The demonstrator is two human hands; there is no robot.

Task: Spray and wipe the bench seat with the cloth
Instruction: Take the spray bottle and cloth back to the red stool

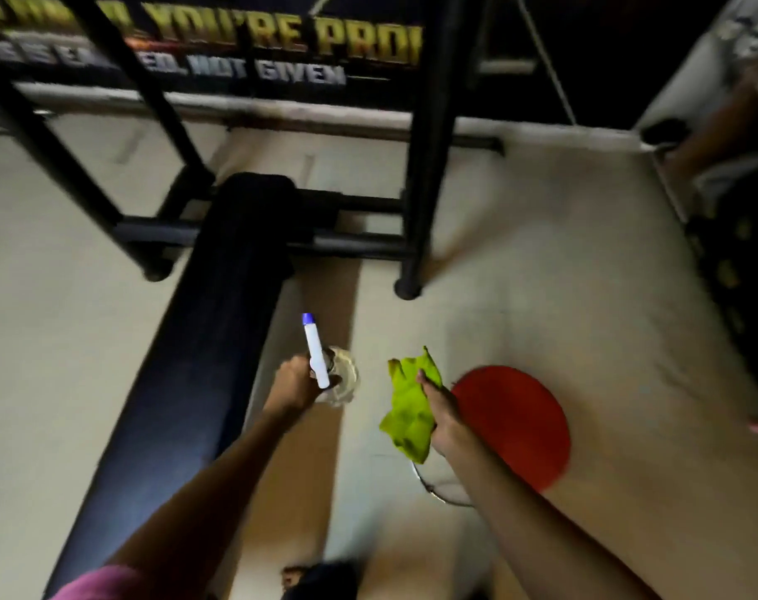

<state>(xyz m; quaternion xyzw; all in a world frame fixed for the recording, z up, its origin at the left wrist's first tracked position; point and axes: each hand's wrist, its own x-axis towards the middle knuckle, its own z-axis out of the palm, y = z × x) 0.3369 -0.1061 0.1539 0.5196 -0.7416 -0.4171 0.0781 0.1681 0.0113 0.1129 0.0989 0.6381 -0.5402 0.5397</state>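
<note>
Close to the camera, a pink sleeve point(104, 584) shows by the near end of the bench seat point(186, 361); the seat is long, black and padded, and it runs away from the person. Just right of the seat, the left hand point(297, 381) is curled round a spray bottle point(316, 355); the bottle has a clear body and a white top with a blue tip; the tip points away from the person, beside the seat and not at the pad. Further right of the seat, the right hand point(444, 420) holds a yellow-green cloth point(409, 404) with the thumb on top; the cloth hangs in the air and does not touch the seat.

The cloth looks light and floppy; I think it works best bunched in the palm. The bottle looks light and hard; the neck seems the best place to hold it. The pad looks smooth and a bit squashy, so it should wipe easily.

The floor point(563, 275) is pale, with a brown strip along the right of the seat. A red round thing point(516, 417) lies right of the seat, past the cloth; I cannot tell what it is. At the seat's far end stands a black metal rack point(429, 145); behind that hangs a dark banner point(282, 41) with yellow letters.
</note>
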